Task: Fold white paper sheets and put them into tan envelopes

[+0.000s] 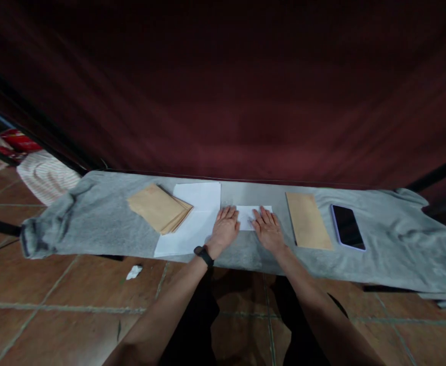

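Observation:
A small folded sheet of white paper (246, 217) lies flat in front of me, between my two hands. My left hand (226, 227) rests on its left end with the fingers stretched out flat; a dark watch is on that wrist. Over the right end, my right hand (267, 229) presses down with its fingers spread. Larger white sheets (203, 203) lie just left of my left hand. Partly on top of them is a fanned stack of brown envelopes (156, 206). A single brown envelope (309, 221) lies to the right of my right hand.
A phone (348, 227) in a pale purple case lies right of the single envelope. Grey cloth (89, 223) covers the long narrow surface. Behind it hangs a dark red curtain (246, 127). A crumpled white scrap (134, 272) is on the tiled floor.

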{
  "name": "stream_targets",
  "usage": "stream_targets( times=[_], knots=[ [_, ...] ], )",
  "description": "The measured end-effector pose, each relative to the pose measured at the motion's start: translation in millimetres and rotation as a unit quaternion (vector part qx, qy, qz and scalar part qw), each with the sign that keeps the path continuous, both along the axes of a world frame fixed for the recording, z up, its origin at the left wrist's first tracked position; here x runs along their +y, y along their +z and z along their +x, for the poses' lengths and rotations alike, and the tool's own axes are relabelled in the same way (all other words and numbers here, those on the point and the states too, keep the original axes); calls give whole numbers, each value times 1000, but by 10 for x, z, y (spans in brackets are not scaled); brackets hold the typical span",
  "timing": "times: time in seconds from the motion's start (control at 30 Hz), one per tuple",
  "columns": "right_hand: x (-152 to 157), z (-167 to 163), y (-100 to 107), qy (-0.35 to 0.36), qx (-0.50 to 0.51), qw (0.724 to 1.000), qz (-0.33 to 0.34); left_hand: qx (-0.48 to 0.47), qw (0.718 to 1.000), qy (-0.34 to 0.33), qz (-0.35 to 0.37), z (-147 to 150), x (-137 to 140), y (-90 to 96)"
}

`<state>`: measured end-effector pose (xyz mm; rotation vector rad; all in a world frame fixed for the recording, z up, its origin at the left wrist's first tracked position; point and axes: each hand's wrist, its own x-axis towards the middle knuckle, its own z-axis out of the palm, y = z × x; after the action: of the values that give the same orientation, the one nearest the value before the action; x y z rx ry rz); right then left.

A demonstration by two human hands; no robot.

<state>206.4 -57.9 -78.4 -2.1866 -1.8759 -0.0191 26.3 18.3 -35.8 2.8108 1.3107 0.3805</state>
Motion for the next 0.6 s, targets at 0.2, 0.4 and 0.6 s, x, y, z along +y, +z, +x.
stream_targets(
  times=[0.2, 0.4, 0.6],
  knots=[
    [14, -32, -15, -31, -6, 999, -11, -33, 969, 233, 70, -1292, 370, 347],
    [29, -63, 70, -36, -2, 999, -28, 39, 964, 261, 15, -1805, 264, 200],
    [-1, -19, 116, -36, 13, 999, -29, 104, 957, 259, 73, -1671, 217, 432]
  ],
)
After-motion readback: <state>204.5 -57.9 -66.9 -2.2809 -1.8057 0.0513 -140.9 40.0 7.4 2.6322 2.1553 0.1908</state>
